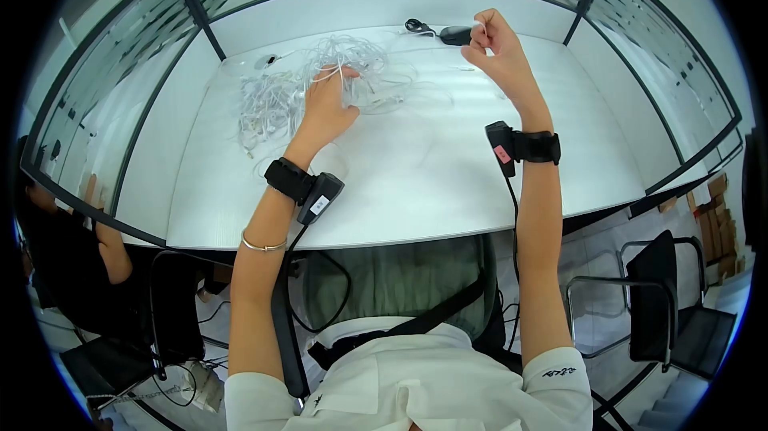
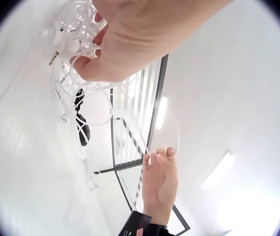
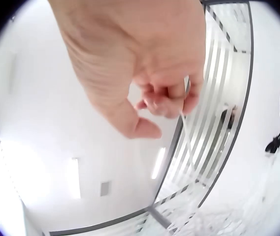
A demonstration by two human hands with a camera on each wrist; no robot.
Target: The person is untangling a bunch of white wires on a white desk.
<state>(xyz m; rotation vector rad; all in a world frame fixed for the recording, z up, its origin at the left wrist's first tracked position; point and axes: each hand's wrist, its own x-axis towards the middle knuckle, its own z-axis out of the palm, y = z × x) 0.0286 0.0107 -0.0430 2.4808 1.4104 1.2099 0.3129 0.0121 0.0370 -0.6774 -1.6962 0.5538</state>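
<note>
A tangled heap of white earphone cables (image 1: 276, 99) lies on the white desk, and a gold-banded plug (image 2: 54, 58) shows among the strands. My left hand (image 1: 326, 107) grips into the top of the heap, its fingers curled among the loops and partly hidden by them. Raised over the desk's far right part, my right hand (image 1: 504, 59) holds one white strand (image 3: 188, 140) in its curled fingers, the thumb standing apart. That strand runs from the right hand down toward the heap.
Near the back panel lies a black computer mouse (image 1: 456, 35) with its coiled cord (image 1: 416, 26). Framed glass partitions (image 1: 672, 79) enclose the desk (image 1: 416, 191) at the back and sides. Another person sits beyond the left partition, and a black chair (image 1: 652, 303) stands at right.
</note>
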